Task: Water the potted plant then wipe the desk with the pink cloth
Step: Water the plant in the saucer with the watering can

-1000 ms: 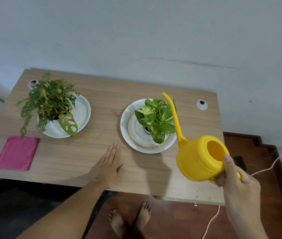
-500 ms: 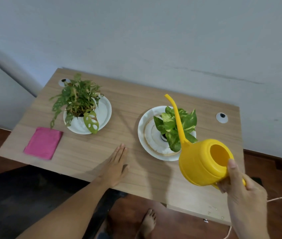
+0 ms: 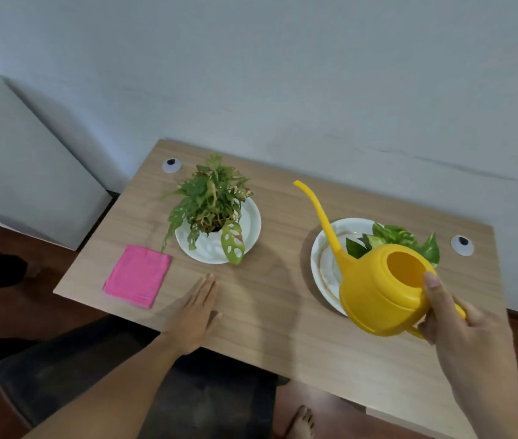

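Now the can (image 3: 381, 289) is gripped by the right hand (image 3: 463, 331), over the right plant (image 3: 394, 239); watering is underway. Left hand (image 3: 194, 312) lies flat, open on the surface (image 3: 276, 312). Cloth (image 3: 137, 275) left, untouched. More tilt is needed.

A single wide-angle view, worn on the person's head, looks forward and steeply down from the near edge of the wooden surface (image 3: 283, 312). It faces the far wall (image 3: 283, 74), which fills the upper half. The whole surface fits in view, tilted down to the right, with the floor (image 3: 14, 312) and a bare foot (image 3: 302, 423) below.
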